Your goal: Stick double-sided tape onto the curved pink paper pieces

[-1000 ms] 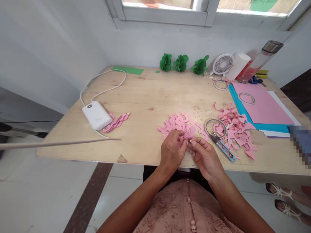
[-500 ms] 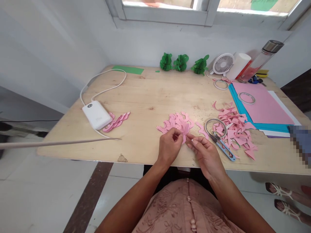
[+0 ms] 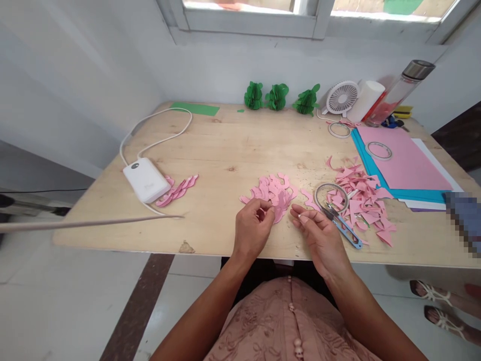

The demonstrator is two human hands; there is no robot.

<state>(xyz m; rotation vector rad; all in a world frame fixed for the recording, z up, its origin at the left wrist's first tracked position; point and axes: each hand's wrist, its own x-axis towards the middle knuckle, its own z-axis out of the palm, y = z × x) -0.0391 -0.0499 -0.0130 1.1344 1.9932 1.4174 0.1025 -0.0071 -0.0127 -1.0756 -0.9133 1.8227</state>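
Note:
My left hand [image 3: 252, 226] pinches the edge of a pink scalloped paper cutout [image 3: 279, 212] just above the table. To its right, my right hand [image 3: 318, 231] has thumb and forefinger closed on a tiny white bit [image 3: 299, 216], too small to name. A gap separates that hand from the cutout. Behind both hands lies a pile of wavy pink paper pieces [image 3: 267, 186]. Close to my right hand are blue thread snips [image 3: 347, 231], with a roll of tape [image 3: 317, 196] against their blades.
Pink paper scraps [image 3: 370, 198] spread beyond the snips. Coloured sheets [image 3: 409, 160] bear another tape roll [image 3: 379, 151]. Left lie a white power bank [image 3: 146, 180] with its cable and a pink paper strip [image 3: 184, 189]. Green paper ornaments [image 3: 277, 97], a fan [image 3: 341, 97] and a bottle [image 3: 400, 90] line the wall.
My hands have moved apart: the left has shifted left with the pink cutout, and the right has drawn off it, still pinching the small white bit.

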